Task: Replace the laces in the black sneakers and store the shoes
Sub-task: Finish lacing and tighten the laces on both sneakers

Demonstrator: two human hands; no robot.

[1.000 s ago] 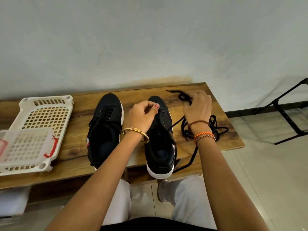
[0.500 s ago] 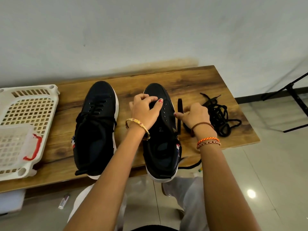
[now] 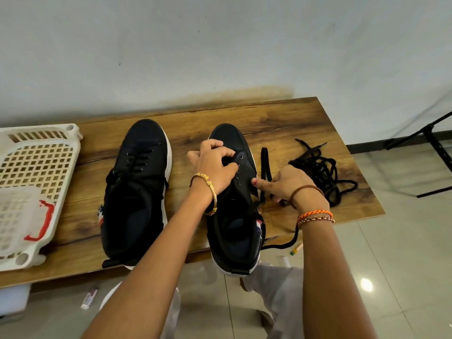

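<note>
White basket (image 3: 36, 167) left of sneakers; loose laces (image 3: 318, 172) (tangled) lie right.

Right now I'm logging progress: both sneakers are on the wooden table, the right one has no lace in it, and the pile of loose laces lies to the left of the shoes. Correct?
Not quite. The pile of loose laces lies to the right of the shoes, not the left; the white basket is on the left. The head view shows this. Both sneakers are on the wooden table, and the right sneaker shows bare eyelets.

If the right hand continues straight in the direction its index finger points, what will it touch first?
The right hand points left; its fingertip already seems to touch the right sneaker at the eyelet flap.
</note>
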